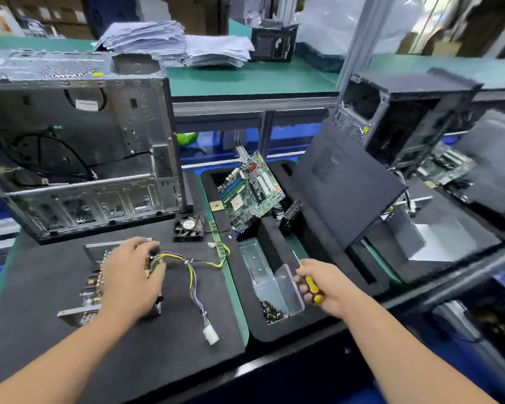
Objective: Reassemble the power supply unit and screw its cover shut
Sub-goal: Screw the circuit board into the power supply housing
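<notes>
Two bare hands are at work over the black foam mat (158, 345), and the job looks barely begun. The open grey metal power supply unit (94, 290) lies on the mat in front of the person with its insides showing: copper-wound coils and small parts crowded on a board, inside a thin sheet-metal shell with a perforated side. I can see no cover on it, and I cannot tell which piece nearby is the cover. So, by my reckoning, closing it and driving the screws are all still ahead.

The left hand (131, 275) lies spread on top of the unit, fingers curled over its far edge where the wires leave, pressing or steadying rather than lifting. A bundle of yellow, purple and black wires (191, 275) snakes out to the right, soft and limp, tied at points and ending in a white plastic connector (210, 335) lying on the mat.

The right hand (321, 284) is closed around a yellow-handled screwdriver (311, 284), its slim steel shaft pointing up and away. It hovers beside the lifted lid of a clear plastic screw box (274, 290), touching or nearly so; small dark screws lie heaped in its near compartment.

Further back sit a small black square fan (188, 227), a green motherboard (250, 191) propped in a foam tray, and a bare steel computer case (76, 147).
</notes>
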